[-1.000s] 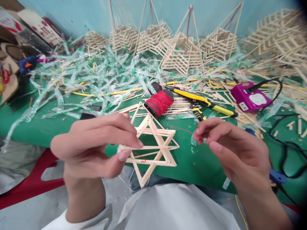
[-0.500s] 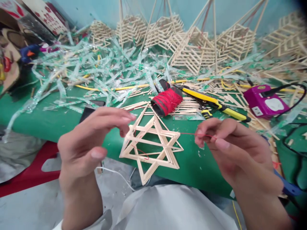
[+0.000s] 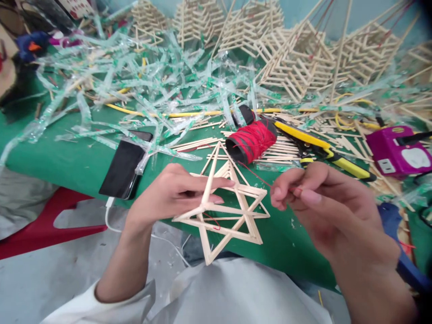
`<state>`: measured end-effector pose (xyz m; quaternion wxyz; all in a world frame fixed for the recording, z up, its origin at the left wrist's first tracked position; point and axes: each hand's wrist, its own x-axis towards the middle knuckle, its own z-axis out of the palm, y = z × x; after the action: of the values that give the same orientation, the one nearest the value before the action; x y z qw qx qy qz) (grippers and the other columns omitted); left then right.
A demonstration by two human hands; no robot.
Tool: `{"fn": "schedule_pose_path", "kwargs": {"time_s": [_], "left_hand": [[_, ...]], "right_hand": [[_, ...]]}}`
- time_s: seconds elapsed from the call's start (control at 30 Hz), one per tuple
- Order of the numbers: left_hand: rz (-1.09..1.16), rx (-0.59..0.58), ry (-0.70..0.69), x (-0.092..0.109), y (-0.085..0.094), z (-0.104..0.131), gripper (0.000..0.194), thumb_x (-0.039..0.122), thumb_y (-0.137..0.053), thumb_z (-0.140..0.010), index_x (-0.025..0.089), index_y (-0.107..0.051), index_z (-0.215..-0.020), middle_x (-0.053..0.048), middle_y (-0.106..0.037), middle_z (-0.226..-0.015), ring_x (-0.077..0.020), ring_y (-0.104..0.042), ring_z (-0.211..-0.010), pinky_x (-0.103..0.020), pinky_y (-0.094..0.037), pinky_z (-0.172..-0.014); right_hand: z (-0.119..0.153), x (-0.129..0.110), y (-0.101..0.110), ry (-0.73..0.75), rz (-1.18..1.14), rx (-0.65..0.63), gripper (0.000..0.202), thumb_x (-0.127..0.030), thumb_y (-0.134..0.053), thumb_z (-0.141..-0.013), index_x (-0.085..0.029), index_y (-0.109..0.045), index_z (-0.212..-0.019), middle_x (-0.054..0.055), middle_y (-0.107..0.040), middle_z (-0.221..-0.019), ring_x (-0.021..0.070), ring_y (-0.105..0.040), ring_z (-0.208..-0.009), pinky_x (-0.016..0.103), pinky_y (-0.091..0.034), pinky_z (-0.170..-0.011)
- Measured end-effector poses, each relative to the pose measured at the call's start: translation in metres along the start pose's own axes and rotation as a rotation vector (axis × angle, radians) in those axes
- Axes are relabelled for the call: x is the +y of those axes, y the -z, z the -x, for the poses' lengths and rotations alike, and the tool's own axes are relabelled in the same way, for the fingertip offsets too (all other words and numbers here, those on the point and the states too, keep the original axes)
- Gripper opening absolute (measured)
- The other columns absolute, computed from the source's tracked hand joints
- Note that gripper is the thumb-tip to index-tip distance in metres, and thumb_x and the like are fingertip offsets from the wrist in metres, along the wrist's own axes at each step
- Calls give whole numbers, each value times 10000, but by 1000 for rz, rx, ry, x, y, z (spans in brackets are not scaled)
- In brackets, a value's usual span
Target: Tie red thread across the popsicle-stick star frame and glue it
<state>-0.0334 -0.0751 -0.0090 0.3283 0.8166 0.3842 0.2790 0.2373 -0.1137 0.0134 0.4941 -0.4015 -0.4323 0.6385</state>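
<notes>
A star-shaped frame of thin wooden sticks stands at the table's front edge, with triangles layered at different heights. My left hand reaches in from the left, its fingers stretched between the sticks with a gap between the tips; I see no stick pinched in them. To the right of the frame, my right hand pinches a red thread between thumb and fingers. The thread slants up-left from that hand toward the frame's far side. Behind the frame lies a dark spool wound with red thread.
A phone with a white cable lies at left. Yellow-handled pliers, loose sticks and a purple power block are at right. Clear-green tape scraps cover the back, before several woven stick structures. A red stool stands lower left.
My left hand has moved right and its fingers now pass into the star frame. My right hand still pinches the thread, which now slants instead of running level. The camera view has shifted.
</notes>
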Motion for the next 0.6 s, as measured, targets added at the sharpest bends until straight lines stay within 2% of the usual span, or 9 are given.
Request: {"fn": "schedule_pose_path", "kwargs": {"time_s": [0.07, 0.17, 0.3, 0.37, 0.5, 0.6], "left_hand": [[82, -100, -30, 0, -2, -8, 269, 394, -698, -920, 234, -776, -1122, 55, -445, -445, -85, -334, -431, -215, -330, -453], [57, -82, -39, 1, -4, -17, 370, 424, -694, -922, 211, -734, -1222, 76, -386, -476, -84, -289, -474, -210, -304, -473], [-8, -100, -55, 6, -5, -23, 413, 467, -677, -924, 210, -733, -1243, 65, -406, -479, -82, -289, -463, -212, -306, -483], [-18, -100, -84, 8, -6, -25, 346, 447, -677, -928, 252, -752, -1204, 55, -472, -481, -76, -330, -440, -207, -328, -482], [49, -82, -138, 8, -7, -27, 171, 370, -657, -946, 281, -803, -954, 4, -656, -578, -87, -539, -481, -199, -430, -530], [54, -38, -133, 4, -4, -23, 136, 353, -685, -929, 281, -799, -914, 2, -660, -574, -91, -557, -475, -211, -426, -518]], "right_hand": [[-6, -1, -4, -6, -23, -5, 121, -187, -683, -895, -217, -653, -783, 31, -688, -774, 154, -644, -696, 283, -567, -626], [-13, -2, -8, -50, -2, -56, 124, -211, -674, -912, -216, -649, -791, 24, -659, -748, 140, -609, -667, 263, -528, -589], [-20, -8, -10, -113, 66, -136, 126, -255, -685, -914, -221, -635, -804, 16, -649, -733, 141, -608, -643, 275, -525, -581], [-23, -12, -11, -125, 75, -167, 136, -271, -692, -910, -223, -629, -800, 13, -645, -721, 143, -614, -635, 281, -529, -577], [-27, -16, -11, -110, 82, -190, 154, -279, -688, -913, -222, -621, -788, 7, -630, -709, 135, -587, -623, 276, -502, -569], [-27, -16, -9, -61, 139, -160, 166, -272, -672, -925, -220, -611, -779, -5, -575, -679, 125, -528, -617, 265, -442, -561]]}}
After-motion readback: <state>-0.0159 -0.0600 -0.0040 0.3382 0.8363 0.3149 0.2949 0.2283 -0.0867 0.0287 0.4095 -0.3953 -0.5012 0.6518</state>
